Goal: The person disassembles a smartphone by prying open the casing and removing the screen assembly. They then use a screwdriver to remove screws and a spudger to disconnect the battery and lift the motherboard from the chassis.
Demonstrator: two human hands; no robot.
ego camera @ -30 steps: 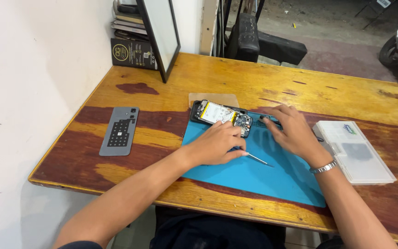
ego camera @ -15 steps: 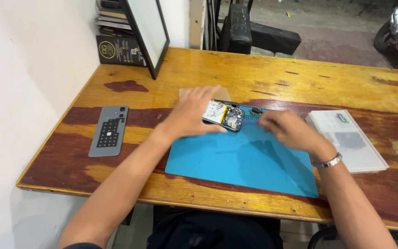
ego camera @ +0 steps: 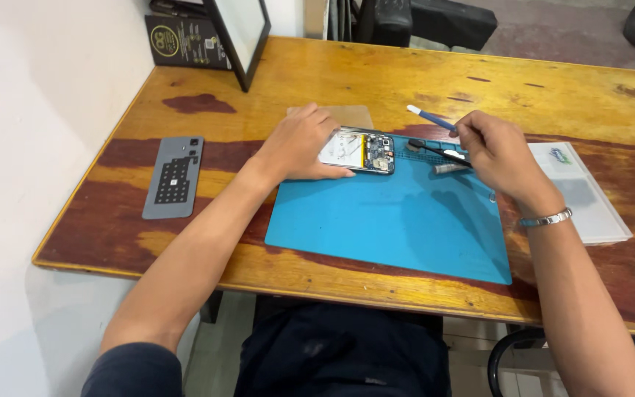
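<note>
Where the wooden table (ego camera: 376,73) meets the white wall, its left edge is seen well to the left of both hands, and a grey phone back cover (ego camera: 173,176) is laid flat near that edge, well apart from the left hand (ego camera: 299,143). Behind that hand, at the far left corner, a black-framed panel (ego camera: 242,33) is stood upright beside a dark booklet (ego camera: 187,42). The left hand is laid flat, fingers spread and not closed around anything, on the left end of the opened phone (ego camera: 358,151); nothing is gripped, the phone is only pressed down. The phone is seen at the far left corner of the blue work mat (ego camera: 391,220), with its circuit board exposed to the right of the fingertips. Below both hands the mat is bare down to its near edge, just short of the table's front edge. Between the 2 hands, small dark tools (ego camera: 435,153) are laid on the mat, just beside the right hand (ego camera: 497,154). The right hand is closed around a blue-handled tool (ego camera: 429,117), whose white tip is pointed up and left, apart from the phone. To the right of that hand, a clear flat case (ego camera: 582,195) is laid on the table, touching the mat's right edge.
</note>
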